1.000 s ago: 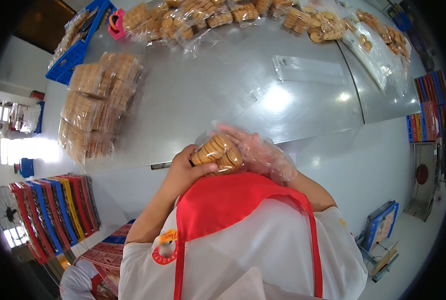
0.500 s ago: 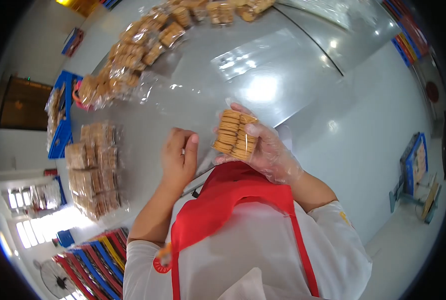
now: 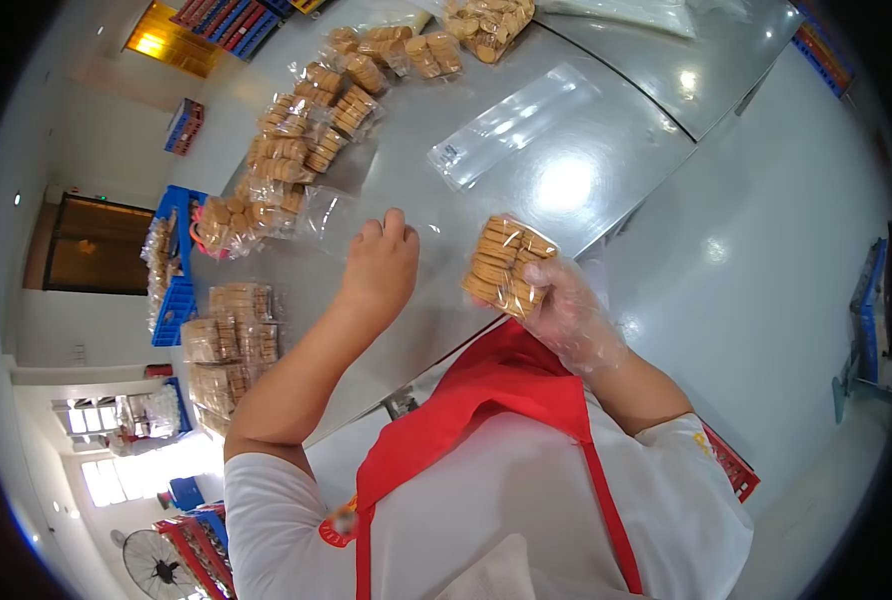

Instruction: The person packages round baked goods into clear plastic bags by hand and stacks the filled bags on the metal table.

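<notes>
Closest in, below both hands, a red apron covers a white shirt. The right hand, in a clear plastic glove, is clamped on a clear-wrapped cookie packet, its thumb across the face and the round cookies stacked in rows. To its left, the bare left hand is raised over the shiny metal surface, fingers bent; its palm is hidden, so I cannot tell whether it grips anything. Just beyond the left hand's fingers lies a crumpled clear bag. Stacked cookie packs stand left of that hand, with a blue crate behind them. Beyond the right hand lie flat clear sleeves; farther off, past the left hand, runs a curved row of bagged cookies.
</notes>
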{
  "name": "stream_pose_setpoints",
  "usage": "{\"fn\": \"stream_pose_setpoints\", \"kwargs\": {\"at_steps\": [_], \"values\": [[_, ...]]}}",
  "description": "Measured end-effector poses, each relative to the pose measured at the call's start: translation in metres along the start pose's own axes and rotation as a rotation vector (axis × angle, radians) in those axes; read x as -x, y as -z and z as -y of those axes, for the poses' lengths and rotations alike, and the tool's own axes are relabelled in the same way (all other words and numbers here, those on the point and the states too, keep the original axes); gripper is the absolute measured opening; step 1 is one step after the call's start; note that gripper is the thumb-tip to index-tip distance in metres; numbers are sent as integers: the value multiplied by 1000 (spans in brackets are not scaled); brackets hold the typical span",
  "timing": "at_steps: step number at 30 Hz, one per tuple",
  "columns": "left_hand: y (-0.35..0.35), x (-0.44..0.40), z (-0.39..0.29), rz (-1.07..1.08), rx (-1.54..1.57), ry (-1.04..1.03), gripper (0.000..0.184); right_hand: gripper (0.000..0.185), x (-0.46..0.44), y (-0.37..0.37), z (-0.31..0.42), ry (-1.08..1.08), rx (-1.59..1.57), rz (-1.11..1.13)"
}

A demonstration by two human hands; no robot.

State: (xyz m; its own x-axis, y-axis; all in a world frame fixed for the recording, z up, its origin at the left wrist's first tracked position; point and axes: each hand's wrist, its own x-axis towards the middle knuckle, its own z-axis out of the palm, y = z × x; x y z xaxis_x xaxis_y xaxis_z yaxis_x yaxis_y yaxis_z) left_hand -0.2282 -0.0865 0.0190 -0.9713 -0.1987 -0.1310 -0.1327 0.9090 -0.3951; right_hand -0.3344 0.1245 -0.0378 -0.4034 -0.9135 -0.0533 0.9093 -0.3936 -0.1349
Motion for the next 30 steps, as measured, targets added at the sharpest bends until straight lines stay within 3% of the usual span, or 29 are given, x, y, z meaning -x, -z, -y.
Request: {"fn": "stream_pose_setpoints", "kwargs": {"at_steps": [6,9,12,18,21,24,30], "values": [[55,-2,3,31,516,67,64,78,-34,-31,-7,248,359,44],[83,0,4,-5,617,66,73,76,-46,-23,-14,278,467,142],[92,5,2,-60,642,-5,78,71,-47,-19,-25,443,961,109],[89,9,-26,-44,460,-4,70,55,-47,-34,-20,11,962,-34],[85,11,-33,-77,291,-85,65,43,-58,-29,-16,-222,435,26],[97,13,-45,-41,237,-77,62,36,-60,-38,-28,-139,154,-119],[111,23,-73,-145,304,-191,61,41,-134,-1,-75,112,490,31]]}}
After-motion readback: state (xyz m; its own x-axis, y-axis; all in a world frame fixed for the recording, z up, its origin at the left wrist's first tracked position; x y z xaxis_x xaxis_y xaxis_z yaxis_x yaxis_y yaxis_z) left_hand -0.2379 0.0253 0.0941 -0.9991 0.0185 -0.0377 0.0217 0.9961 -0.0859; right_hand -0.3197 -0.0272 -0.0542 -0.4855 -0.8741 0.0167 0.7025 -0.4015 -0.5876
